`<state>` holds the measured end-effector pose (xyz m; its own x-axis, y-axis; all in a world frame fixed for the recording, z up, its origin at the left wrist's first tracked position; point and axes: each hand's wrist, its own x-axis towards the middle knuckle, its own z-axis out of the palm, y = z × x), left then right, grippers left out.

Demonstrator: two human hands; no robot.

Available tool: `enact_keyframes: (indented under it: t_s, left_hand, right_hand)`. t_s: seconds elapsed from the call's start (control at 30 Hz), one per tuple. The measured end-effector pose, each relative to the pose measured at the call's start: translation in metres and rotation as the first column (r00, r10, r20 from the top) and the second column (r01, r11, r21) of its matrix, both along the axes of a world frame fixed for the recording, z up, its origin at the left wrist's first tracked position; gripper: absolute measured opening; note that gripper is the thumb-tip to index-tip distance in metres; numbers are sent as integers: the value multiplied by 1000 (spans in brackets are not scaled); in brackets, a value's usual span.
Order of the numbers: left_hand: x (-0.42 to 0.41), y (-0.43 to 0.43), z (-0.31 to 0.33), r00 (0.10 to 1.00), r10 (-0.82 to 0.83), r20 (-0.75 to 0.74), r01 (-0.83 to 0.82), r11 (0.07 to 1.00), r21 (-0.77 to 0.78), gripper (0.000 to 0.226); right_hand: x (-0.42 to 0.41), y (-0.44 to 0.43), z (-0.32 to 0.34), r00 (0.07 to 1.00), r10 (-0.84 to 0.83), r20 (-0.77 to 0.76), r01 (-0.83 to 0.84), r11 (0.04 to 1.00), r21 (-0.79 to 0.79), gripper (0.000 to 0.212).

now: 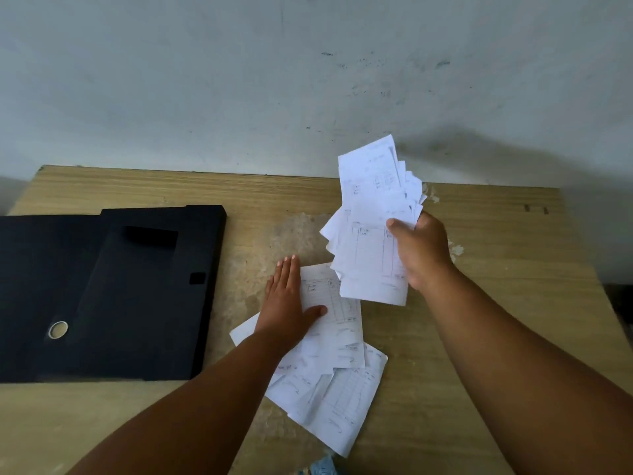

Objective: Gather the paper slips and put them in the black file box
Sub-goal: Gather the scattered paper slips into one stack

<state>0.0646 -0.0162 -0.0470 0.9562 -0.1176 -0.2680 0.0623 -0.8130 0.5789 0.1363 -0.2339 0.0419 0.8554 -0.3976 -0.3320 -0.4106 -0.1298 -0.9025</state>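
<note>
My right hand (420, 252) is raised above the table and grips a fanned bunch of white paper slips (371, 217) with printed tables. More slips (337, 368) lie overlapping on the wooden table (479, 337) in front of me. My left hand (286, 299) lies flat, fingers straight, pressing on the left edge of the top slip of that pile, thumb across the paper. The black file box (144, 289) lies open and flat at the left of the table, with a metal ring hole (58, 329) near its spine.
A pale scuffed wall (308, 80) rises directly behind the table's far edge. A small bluish scrap (322, 467) lies at the near edge below the pile. Worn patches mark the tabletop between the box and the slips.
</note>
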Motion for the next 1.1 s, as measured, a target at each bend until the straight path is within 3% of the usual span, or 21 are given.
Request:
enact_keyframes:
  t_s: [0.13,0.33,0.43,0.53,0.6,0.7,0.8,1.0,1.1]
  left_hand:
    - [-9,4,8,996,89,19,-88,994,-66,82]
    - [-54,27,12,964,263,44,-267,956,122,59]
    - [-81,36,10,976,216,13,-215,959,184,59]
    - [-99,37,12,985,172,8,-170,961,217,58]
    - [-108,33,14,987,160,-8,-153,959,238,58]
    - [-121,26,16,991,135,-13,-127,961,244,59]
    - [-130,22,18,997,61,-38,-49,964,263,63]
    - [-130,46,16,994,-105,-38,110,979,171,70]
    - [-124,61,16,988,-152,-7,152,980,127,77]
  right_hand:
    - [-30,-3,-3,990,85,-109,-84,996,15,23]
    - [-86,19,-26,961,150,-232,-138,988,67,21]
    - [-113,33,-35,954,174,-243,-170,985,40,21]
    - [-137,51,-43,953,137,-271,-169,981,-98,21]
    - [-148,63,-50,949,84,-303,-170,948,-269,25]
    - [-162,77,-57,936,8,-353,-210,817,-537,31]
    - [-171,96,-56,930,-70,-361,-149,827,-543,39]
    - [-176,125,-61,964,-43,-262,-75,902,-424,66]
    - [-181,121,-60,961,-152,-230,44,907,-418,76]
